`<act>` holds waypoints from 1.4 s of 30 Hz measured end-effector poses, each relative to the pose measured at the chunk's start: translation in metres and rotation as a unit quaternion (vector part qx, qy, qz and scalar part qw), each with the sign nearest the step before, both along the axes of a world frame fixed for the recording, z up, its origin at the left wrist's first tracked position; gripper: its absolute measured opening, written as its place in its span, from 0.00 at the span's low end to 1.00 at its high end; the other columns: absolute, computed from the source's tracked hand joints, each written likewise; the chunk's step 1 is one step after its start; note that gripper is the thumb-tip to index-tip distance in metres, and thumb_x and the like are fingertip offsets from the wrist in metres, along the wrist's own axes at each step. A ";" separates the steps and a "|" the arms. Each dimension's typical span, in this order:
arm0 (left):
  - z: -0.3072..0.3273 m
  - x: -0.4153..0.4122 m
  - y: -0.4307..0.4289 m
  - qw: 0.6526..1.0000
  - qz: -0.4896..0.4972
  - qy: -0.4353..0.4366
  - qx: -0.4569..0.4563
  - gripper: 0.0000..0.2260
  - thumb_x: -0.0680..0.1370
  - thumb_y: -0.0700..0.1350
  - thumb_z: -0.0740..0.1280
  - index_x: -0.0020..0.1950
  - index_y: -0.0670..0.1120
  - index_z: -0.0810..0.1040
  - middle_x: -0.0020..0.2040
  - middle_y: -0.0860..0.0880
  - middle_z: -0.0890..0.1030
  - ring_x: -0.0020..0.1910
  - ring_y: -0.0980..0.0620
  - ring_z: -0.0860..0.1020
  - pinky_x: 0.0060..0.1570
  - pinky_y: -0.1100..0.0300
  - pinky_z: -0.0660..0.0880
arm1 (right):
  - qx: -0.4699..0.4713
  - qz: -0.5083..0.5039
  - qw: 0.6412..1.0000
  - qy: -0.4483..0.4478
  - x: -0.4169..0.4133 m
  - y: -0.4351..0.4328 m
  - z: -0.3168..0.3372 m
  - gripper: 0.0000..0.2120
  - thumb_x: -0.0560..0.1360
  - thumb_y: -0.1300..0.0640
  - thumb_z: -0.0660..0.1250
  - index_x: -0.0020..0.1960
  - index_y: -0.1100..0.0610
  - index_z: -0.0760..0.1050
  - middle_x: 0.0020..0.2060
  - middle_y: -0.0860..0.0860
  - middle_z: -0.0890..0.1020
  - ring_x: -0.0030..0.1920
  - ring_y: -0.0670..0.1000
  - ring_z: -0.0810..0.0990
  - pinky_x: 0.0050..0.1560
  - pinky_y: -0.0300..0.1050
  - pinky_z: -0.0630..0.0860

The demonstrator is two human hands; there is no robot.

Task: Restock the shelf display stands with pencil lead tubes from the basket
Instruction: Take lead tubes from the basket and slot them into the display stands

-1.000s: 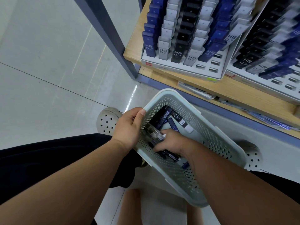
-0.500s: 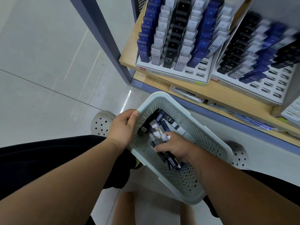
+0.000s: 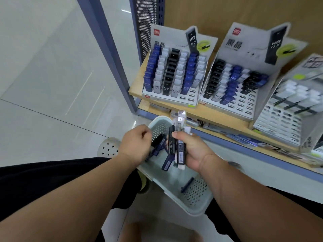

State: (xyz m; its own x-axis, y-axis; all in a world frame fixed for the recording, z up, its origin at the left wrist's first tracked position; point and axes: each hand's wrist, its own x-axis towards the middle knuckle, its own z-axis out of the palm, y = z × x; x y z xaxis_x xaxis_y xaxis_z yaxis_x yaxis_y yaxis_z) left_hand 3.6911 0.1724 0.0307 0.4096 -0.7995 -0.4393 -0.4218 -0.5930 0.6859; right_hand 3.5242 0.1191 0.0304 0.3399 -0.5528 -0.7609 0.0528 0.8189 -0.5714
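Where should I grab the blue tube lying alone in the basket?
Pinch the blue tube across its long sides near the middle, coming down from above. It seems to lie flat on the floor of the basket, apart from the others, and the basket's top is open.

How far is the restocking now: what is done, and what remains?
Done: the left stand looks nearly full, with few empty slots at its front right. In hand: the right hand grips a bundle of lead tubes above the basket; the left hand is at its rim. Left: empty front slots in the middle stand, and loose tubes in the basket.
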 end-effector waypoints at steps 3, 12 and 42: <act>0.021 -0.016 -0.001 0.962 -0.027 0.259 0.078 0.10 0.75 0.40 0.62 0.48 0.46 0.84 0.40 0.45 0.83 0.39 0.48 0.77 0.34 0.62 0.71 | -0.016 -0.055 0.998 -0.029 -0.005 -0.011 0.025 0.08 0.76 0.62 0.71 0.53 0.65 0.78 0.40 0.60 0.81 0.36 0.57 0.81 0.39 0.52 0.84; 0.088 -0.065 -0.009 0.946 -0.152 0.284 0.023 0.10 0.84 0.40 0.59 0.43 0.44 0.74 0.30 0.46 0.76 0.29 0.48 0.75 0.27 0.62 0.69 | -0.070 -0.161 0.982 -0.066 -0.033 -0.021 0.090 0.09 0.78 0.56 0.70 0.43 0.61 0.79 0.35 0.56 0.81 0.31 0.54 0.80 0.35 0.48 0.79; 0.202 -0.153 -0.096 0.899 -0.100 0.408 -0.125 0.12 0.84 0.40 0.58 0.64 0.51 0.75 0.37 0.48 0.74 0.30 0.52 0.68 0.31 0.57 0.66 | -0.153 -0.354 0.921 -0.054 -0.160 -0.025 0.227 0.05 0.76 0.59 0.72 0.44 0.59 0.79 0.32 0.54 0.84 0.34 0.53 0.82 0.43 0.53 0.82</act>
